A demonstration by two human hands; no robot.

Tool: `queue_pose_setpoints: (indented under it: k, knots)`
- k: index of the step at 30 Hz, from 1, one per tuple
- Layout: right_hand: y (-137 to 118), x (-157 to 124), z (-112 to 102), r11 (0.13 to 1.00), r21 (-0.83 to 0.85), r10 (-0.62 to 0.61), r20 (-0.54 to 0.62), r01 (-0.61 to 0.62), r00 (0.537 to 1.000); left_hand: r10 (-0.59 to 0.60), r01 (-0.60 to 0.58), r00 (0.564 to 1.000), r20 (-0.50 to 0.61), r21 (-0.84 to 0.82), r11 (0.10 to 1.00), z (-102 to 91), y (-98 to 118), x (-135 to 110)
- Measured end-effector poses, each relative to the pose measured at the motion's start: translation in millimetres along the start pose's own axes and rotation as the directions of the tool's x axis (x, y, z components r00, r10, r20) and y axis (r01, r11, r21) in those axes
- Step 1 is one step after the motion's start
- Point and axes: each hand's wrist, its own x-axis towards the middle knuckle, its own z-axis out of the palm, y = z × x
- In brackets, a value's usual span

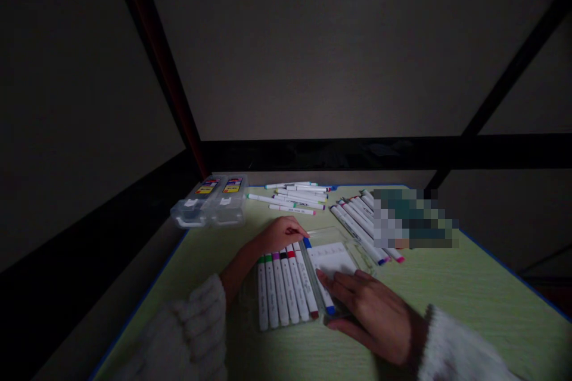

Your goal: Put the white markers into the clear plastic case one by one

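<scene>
An opened clear plastic case lies on the table, with its two halves side by side. Its left half holds a row of white markers with green, purple, black and red ends. Along the inner edge of the right half lies a blue-ended marker, beside a white insert. My left hand is closed, its fingertips at the far blue end of that marker. From the right, my right hand reaches over the case with fingers stretched out. Its index fingertip touches the marker's barrel, and its thumb is near the case's front edge.
Two clear cases with coloured labels stand at the back left. Loose markers are piled at the back middle. More markers lie to the right, next to a pixelated patch. A wall rises behind the pale green table.
</scene>
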Motion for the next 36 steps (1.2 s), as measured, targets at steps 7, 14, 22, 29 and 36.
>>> queue_pose_setpoints:
  k: [7,14,22,29,36]
  knots:
    - [-1.6,1.4,-0.1,0.998,0.052,0.018,0.053,-0.02,0.998,0.002,-0.002,1.0,0.004,-0.006,1.0,-1.7,-1.1,0.1]
    - [-5.4,1.8,1.6,0.997,0.056,0.043,0.037,-0.045,0.998,0.005,-0.005,1.0,0.009,0.036,0.999,-4.1,-0.1,0.2]
    - [-8.9,5.6,-3.5,0.998,0.064,0.014,0.046,-0.017,0.999,-0.049,0.048,0.999,0.013,0.022,0.999,-6.6,5.7,-1.7]
    - [-16.9,11.7,-4.8,0.999,0.04,0.013,0.058,-0.015,0.998,-0.056,0.055,0.998,0.005,0.107,0.993,-10.8,5.5,-2.4]
    - [-18.5,13.0,-0.6,1.0,0.023,-0.004,-0.01,0.004,1.0,-0.08,0.085,0.996,-0.037,0.188,0.978,-10.0,8.6,-2.0]
